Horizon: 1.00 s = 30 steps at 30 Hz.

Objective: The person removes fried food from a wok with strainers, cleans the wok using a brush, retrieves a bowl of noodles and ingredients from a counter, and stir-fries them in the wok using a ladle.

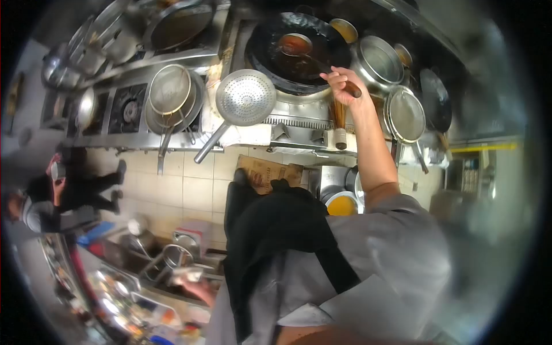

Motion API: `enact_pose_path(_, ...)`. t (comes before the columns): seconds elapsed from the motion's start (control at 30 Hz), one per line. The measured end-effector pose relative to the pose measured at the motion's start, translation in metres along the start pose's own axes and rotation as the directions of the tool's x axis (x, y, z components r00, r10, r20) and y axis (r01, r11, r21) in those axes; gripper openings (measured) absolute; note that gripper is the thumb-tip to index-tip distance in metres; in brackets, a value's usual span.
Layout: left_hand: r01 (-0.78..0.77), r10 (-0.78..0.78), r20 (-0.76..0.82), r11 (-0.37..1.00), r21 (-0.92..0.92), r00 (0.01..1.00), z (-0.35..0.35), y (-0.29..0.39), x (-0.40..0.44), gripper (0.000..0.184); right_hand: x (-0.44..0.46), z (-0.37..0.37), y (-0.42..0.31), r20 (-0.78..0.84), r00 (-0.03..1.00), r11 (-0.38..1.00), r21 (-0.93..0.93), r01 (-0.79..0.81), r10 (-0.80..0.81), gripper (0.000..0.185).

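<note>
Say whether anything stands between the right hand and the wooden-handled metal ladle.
Nothing visible does: the right hand grips the ladle by its handle, and its bowl, holding reddish liquid, is inside the black wok.

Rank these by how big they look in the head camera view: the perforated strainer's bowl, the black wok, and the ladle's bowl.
1. Black wok
2. Perforated strainer's bowl
3. Ladle's bowl

And at the left edge, a co-worker (35, 214) grips a small container (56, 171). Upper left, a sieve (170, 89) lies over a pan (198, 107), right of a burner (130, 109). Centre frame now: flattened cardboard (261, 173) on floor tiles (167, 192)! A bowl (328, 202) of orange liquid sits to its right, and a yellow strip (486, 147) runs across the far right.
</note>
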<state>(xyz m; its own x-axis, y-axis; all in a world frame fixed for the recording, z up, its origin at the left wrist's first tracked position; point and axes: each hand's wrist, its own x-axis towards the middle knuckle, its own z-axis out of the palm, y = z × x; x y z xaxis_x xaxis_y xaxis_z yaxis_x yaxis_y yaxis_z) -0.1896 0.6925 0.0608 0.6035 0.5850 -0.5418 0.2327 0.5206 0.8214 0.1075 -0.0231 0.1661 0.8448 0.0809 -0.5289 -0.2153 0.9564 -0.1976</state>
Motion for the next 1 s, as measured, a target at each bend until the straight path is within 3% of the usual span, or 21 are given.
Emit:
enact_pose_path(0.03,-0.011,0.012,-0.062,1.0,0.015,0.998,0.051,0.002,0.004,0.04,-0.006,0.003,-0.001,-0.019,1.0,1.0,-0.006,0.002,-0.002,0.034)
enact_pose_path(0.1,0.052,-0.098,0.264,0.983,0.174,0.96,0.037,-0.035,0.087,0.038,-0.021,0.007,-0.003,-0.012,1.0,0.999,0.029,0.023,-0.023,0.032)
enact_pose_path(0.17,0.109,-0.246,0.398,0.935,0.336,0.884,0.124,-0.024,0.082,0.039,-0.035,0.007,-0.005,-0.003,1.0,0.998,0.065,0.004,-0.004,0.032)
enact_pose_path(0.27,0.173,-0.452,0.525,0.852,0.495,0.721,0.25,-0.033,0.094,0.039,-0.061,0.005,0.001,-0.001,0.998,0.992,0.105,0.07,-0.07,0.033)
enact_pose_path(0.37,0.105,-0.52,0.672,0.825,0.555,0.527,0.348,-0.06,0.099,0.034,-0.091,0.007,0.005,0.035,0.989,0.981,0.142,0.135,-0.141,0.034)
enact_pose_path(0.4,0.092,-0.533,0.684,0.817,0.569,0.498,0.379,-0.064,0.091,0.034,-0.103,0.01,0.006,0.045,0.988,0.976,0.163,0.141,-0.15,0.034)
enact_pose_path(0.47,0.072,-0.621,0.703,0.765,0.64,0.346,0.426,-0.07,0.076,0.033,-0.123,0.005,0.005,0.06,0.982,0.971,0.169,0.169,-0.181,0.035)
enact_pose_path(0.6,-0.083,-0.676,0.691,0.697,0.712,0.258,0.489,-0.094,0.054,0.032,-0.173,0.01,0.015,0.01,0.958,0.933,0.233,0.275,-0.285,0.034)
enact_pose_path(0.73,-0.151,-0.709,0.685,0.668,0.728,0.166,0.507,-0.121,0.039,0.037,-0.225,0.012,0.025,-0.005,0.916,0.879,0.278,0.387,-0.402,0.04)
enact_pose_path(0.83,-0.118,-0.775,0.619,0.608,0.785,0.129,0.506,-0.144,0.038,0.043,-0.258,0.01,0.03,-0.138,0.852,0.799,0.299,0.522,-0.506,0.039)
enact_pose_path(0.93,-0.082,-0.775,0.629,0.624,0.777,0.057,0.5,-0.161,0.039,0.047,-0.284,-0.008,0.029,-0.147,0.806,0.757,0.282,0.59,-0.573,0.041)
enact_pose_path(1.0,-0.038,-0.836,0.548,0.547,0.837,0.041,0.496,-0.17,0.038,0.045,-0.296,-0.021,0.027,-0.173,0.767,0.732,0.231,0.641,-0.618,0.041)
